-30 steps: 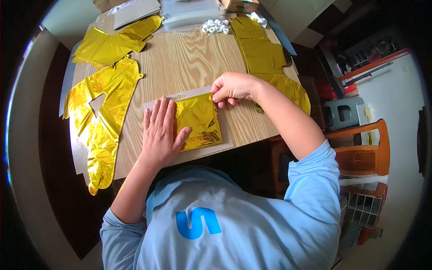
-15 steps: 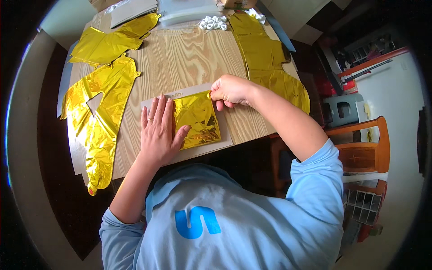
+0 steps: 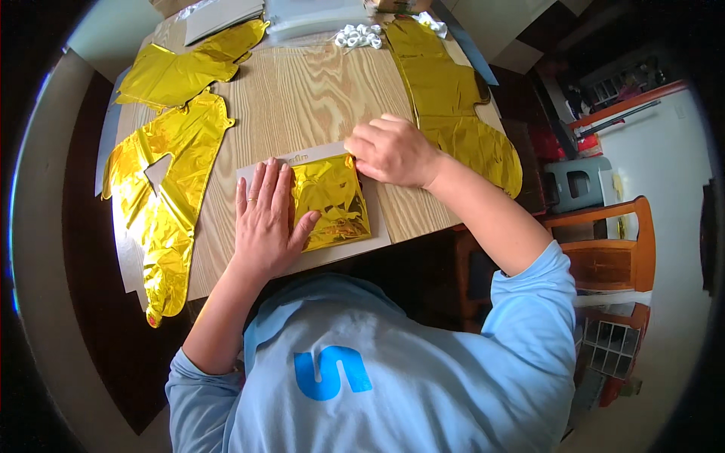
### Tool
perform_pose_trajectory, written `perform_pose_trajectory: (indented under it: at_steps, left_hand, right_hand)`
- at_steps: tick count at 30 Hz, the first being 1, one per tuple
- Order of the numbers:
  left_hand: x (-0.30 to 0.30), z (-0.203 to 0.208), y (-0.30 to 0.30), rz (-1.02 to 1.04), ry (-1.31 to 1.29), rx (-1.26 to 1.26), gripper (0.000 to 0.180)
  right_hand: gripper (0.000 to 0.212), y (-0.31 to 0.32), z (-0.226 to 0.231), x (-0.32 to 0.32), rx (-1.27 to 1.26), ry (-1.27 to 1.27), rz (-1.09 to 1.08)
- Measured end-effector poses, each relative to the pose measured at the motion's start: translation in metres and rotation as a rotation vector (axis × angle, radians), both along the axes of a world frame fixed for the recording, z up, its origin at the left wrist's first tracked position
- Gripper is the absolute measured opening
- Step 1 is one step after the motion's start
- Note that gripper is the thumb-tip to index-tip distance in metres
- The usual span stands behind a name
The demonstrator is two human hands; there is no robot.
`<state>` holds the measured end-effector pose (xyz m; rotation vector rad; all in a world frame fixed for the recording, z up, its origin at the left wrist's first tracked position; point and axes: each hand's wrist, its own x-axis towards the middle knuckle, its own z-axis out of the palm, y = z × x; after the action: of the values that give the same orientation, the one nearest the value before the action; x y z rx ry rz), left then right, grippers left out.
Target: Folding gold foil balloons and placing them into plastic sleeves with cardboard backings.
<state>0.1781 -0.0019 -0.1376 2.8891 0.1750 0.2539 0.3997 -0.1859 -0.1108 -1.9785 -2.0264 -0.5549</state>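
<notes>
A gold foil balloon (image 3: 332, 200), folded into a flat square, lies on a grey card sheet (image 3: 377, 223) near the table's front edge. Flat across its left side rests my left hand (image 3: 264, 215), fingers stretched out and thumb on the foil. At the upper right corner my right hand (image 3: 396, 151) is closed, pinching the foil there; its fingertips are partly hidden by the knuckles. Unfolded gold foil balloons lie flat on both sides: one with a triangular opening (image 3: 177, 174) at left, another (image 3: 181, 72) behind it, and a third (image 3: 453, 106) at right.
Across the far side of the wooden table (image 3: 310, 98) are a pile of small white coils (image 3: 358, 36), a stack of clear plastic bags (image 3: 313, 16) and a stack of grey cards (image 3: 223, 19). A wooden chair (image 3: 604, 245) and a grey-green stool (image 3: 578, 181) stand to the right.
My right hand has turned over at the balloon's corner, its knuckles now upward and the forearm slightly lower. My left hand stays in place on the foil.
</notes>
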Motion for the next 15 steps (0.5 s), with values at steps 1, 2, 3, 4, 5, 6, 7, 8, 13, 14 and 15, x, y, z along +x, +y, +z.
perform_pose_trajectory:
  at_steps: [1,2,3,4,5,6,7,8,13,14,15]
  left_hand:
    - [0.001,0.0,0.0,0.0,0.001,0.0,0.08]
    - [0.001,0.001,0.0,0.001,0.003,0.002,0.08]
    - [0.0,0.001,0.0,0.0,0.003,0.004,0.08]
    - [0.0,0.002,0.0,-0.002,0.004,0.005,0.08]
    - [0.0,0.002,0.0,-0.003,0.005,0.007,0.08]
    - [0.0,0.002,0.0,-0.002,0.006,0.008,0.08]
    - [0.0,0.001,0.0,-0.001,0.008,0.009,0.081]
    - [0.0,0.001,0.0,-0.001,0.007,0.009,0.081]
    - [0.0,0.0,0.001,-0.003,0.01,0.013,0.08]
    - [0.0,0.0,0.001,-0.005,0.007,0.012,0.08]
    - [0.0,0.0,0.001,-0.004,0.009,0.009,0.08]
  right_hand:
    - [0.016,0.0,-0.003,0.002,0.02,-0.028,0.044]
    - [0.017,0.001,-0.007,0.004,0.043,-0.056,0.09]
    - [0.019,0.001,-0.009,0.006,0.066,-0.083,0.135]
    - [0.018,0.001,-0.011,0.007,0.061,-0.096,0.148]
    - [0.017,0.001,-0.01,0.008,0.058,-0.11,0.163]
    - [0.017,0.001,-0.01,0.009,0.054,-0.123,0.177]
    - [0.016,0.001,-0.011,0.01,0.047,-0.129,0.178]
    - [0.016,0.0,-0.011,0.011,0.04,-0.135,0.178]
    - [0.015,-0.002,-0.018,0.009,0.031,0.025,0.109]
    - [0.014,-0.002,-0.017,0.007,0.028,0.088,0.07]
    - [0.014,-0.002,-0.016,0.005,0.026,0.152,0.032]
